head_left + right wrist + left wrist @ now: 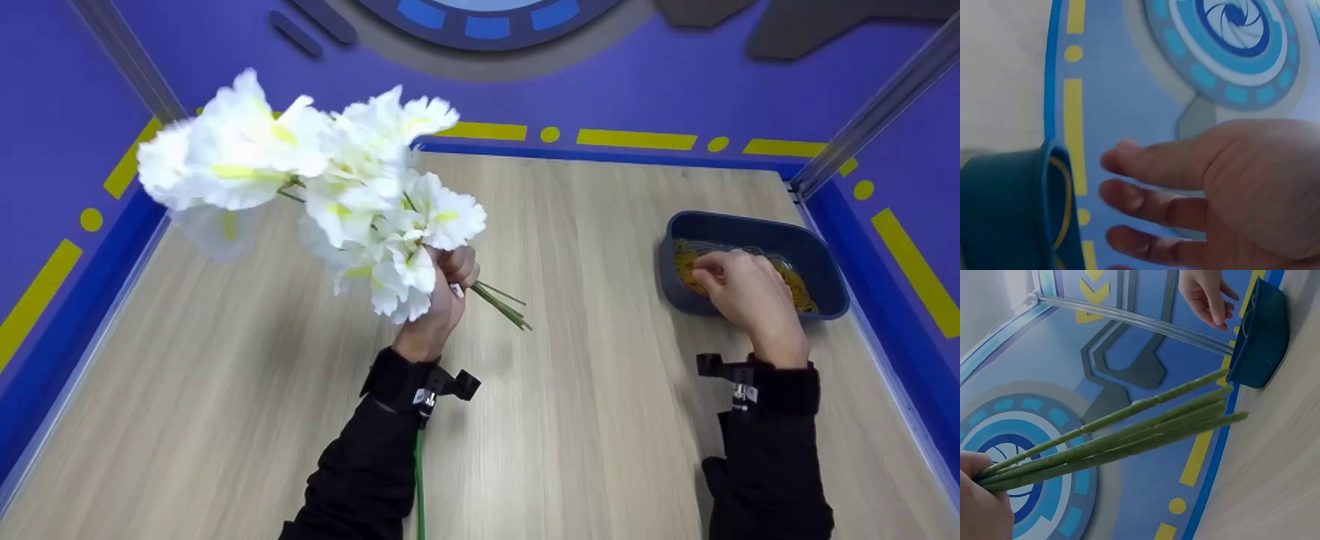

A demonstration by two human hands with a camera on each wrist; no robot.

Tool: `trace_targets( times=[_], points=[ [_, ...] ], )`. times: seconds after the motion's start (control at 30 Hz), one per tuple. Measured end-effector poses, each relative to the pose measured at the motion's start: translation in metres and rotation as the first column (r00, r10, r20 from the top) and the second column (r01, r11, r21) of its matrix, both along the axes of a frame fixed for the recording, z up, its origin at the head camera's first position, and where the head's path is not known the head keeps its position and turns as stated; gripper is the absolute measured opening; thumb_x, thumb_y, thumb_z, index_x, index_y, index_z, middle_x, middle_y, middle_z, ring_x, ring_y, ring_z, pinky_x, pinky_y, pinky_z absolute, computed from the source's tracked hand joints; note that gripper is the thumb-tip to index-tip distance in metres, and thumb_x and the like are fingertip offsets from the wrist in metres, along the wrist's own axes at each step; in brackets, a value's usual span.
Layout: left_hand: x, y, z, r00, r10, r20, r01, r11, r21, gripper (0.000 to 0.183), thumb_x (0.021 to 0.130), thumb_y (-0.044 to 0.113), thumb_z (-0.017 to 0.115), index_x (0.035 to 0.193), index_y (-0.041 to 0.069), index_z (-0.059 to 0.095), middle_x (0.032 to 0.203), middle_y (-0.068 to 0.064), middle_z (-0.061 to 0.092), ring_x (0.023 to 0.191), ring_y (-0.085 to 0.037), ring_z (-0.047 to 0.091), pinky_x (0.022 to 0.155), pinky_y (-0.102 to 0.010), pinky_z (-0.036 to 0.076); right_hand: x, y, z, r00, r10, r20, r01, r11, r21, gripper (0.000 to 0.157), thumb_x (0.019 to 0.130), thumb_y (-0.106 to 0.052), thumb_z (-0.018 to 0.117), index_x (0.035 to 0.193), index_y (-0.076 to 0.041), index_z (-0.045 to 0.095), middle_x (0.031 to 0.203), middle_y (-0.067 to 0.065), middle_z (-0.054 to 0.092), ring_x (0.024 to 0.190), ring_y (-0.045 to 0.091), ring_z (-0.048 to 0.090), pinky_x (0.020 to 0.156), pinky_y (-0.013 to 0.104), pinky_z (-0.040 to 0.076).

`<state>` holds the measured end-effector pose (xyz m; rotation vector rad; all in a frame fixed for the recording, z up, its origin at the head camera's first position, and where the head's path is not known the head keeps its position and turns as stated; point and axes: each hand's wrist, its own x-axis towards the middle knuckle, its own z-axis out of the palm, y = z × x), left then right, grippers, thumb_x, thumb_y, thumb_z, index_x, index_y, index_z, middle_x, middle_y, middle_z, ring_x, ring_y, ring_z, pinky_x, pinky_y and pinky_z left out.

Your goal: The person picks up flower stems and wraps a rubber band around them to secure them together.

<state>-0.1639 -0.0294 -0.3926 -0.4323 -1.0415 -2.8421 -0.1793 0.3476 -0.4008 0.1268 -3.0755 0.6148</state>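
A bunch of white flowers [360, 180] with yellow-tinged petals is gripped round its stems by my left hand [441, 300]. The blooms lean to the upper left, and the cut ends of the green stems [1145, 424] stick out past the fist on the other side. On the right, my right hand [754, 292] hovers over a dark blue box [821, 251] holding tan rubber bands [804, 296]. Its fingers [1157, 163] are loosely bent, with nothing visible between them. In the right wrist view, one yellow band [1064, 208] loops up near the box's rim.
The wood-grain table [570, 420] spreads beneath both hands. Blue walls with yellow markings [636, 139] enclose the back and sides, with metal posts [870, 112] in the corners. A green cable [419, 480] runs along the left forearm.
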Motion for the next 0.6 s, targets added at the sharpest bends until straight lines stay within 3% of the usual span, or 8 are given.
trace_targets(
  times=[0.13, 0.3, 0.4, 0.5, 0.6],
  points=[
    [0.001, 0.001, 0.000, 0.999, 0.021, -0.042, -0.024, 0.997, -0.071, 0.035, 0.099, 0.012, 0.025, 0.064, 0.019, 0.026, 0.056, 0.007, 0.014, 0.050, -0.010, 0.006, 0.048, -0.022, 0.005, -0.010, 0.013, -0.014, 0.991, 0.014, 0.136, -0.012, 1.000, -0.012, 0.034, 0.103, -0.019, 0.058, 0.126, 0.006, 0.065, 0.121, 0.031, 0.063, 0.108, 0.046, 0.060, 0.090, 0.062, 0.046],
    [0.000, 0.002, -0.003, 0.996, 0.021, -0.087, -0.028, 0.996, -0.088, 0.042, 0.099, 0.027, 0.047, 0.063, 0.019, 0.027, 0.056, 0.006, 0.013, 0.049, -0.010, 0.006, 0.047, -0.022, 0.006, -0.012, 0.020, -0.019, 0.976, 0.020, 0.216, -0.014, 0.999, -0.034, 0.038, 0.107, -0.027, 0.052, 0.122, 0.003, 0.068, 0.116, 0.028, 0.065, 0.094, 0.036, 0.061, 0.080, 0.050, 0.046],
    [-0.001, 0.002, -0.002, 0.997, 0.016, -0.076, -0.022, 0.997, -0.076, 0.041, 0.099, 0.024, 0.044, 0.063, 0.018, 0.025, 0.056, 0.005, 0.012, 0.050, -0.011, 0.005, 0.047, -0.022, 0.005, -0.010, 0.020, -0.015, 0.983, 0.010, 0.183, -0.002, 0.999, -0.042, 0.041, 0.108, -0.032, 0.049, 0.120, 0.003, 0.066, 0.109, 0.025, 0.066, 0.089, 0.034, 0.059, 0.077, 0.047, 0.044],
    [0.000, 0.002, 0.001, 0.999, 0.026, -0.039, -0.028, 0.998, -0.062, 0.037, 0.099, 0.013, 0.023, 0.063, 0.020, 0.026, 0.056, 0.006, 0.011, 0.050, -0.010, 0.005, 0.047, -0.021, 0.006, -0.006, 0.016, -0.006, 0.996, -0.017, 0.090, 0.024, 0.997, -0.076, 0.045, 0.109, -0.034, 0.043, 0.122, 0.006, 0.059, 0.109, 0.026, 0.063, 0.093, 0.038, 0.058, 0.080, 0.053, 0.047],
    [0.000, 0.003, 0.003, 0.999, 0.032, -0.013, -0.032, 0.998, -0.055, 0.038, 0.098, 0.009, 0.018, 0.063, 0.020, 0.027, 0.056, 0.006, 0.012, 0.050, -0.010, 0.006, 0.047, -0.020, 0.006, -0.002, 0.012, 0.003, 0.998, -0.067, -0.011, 0.065, 0.989, -0.131, 0.049, 0.109, -0.036, 0.037, 0.126, 0.007, 0.053, 0.116, 0.029, 0.059, 0.101, 0.043, 0.057, 0.090, 0.061, 0.046]
  ],
)
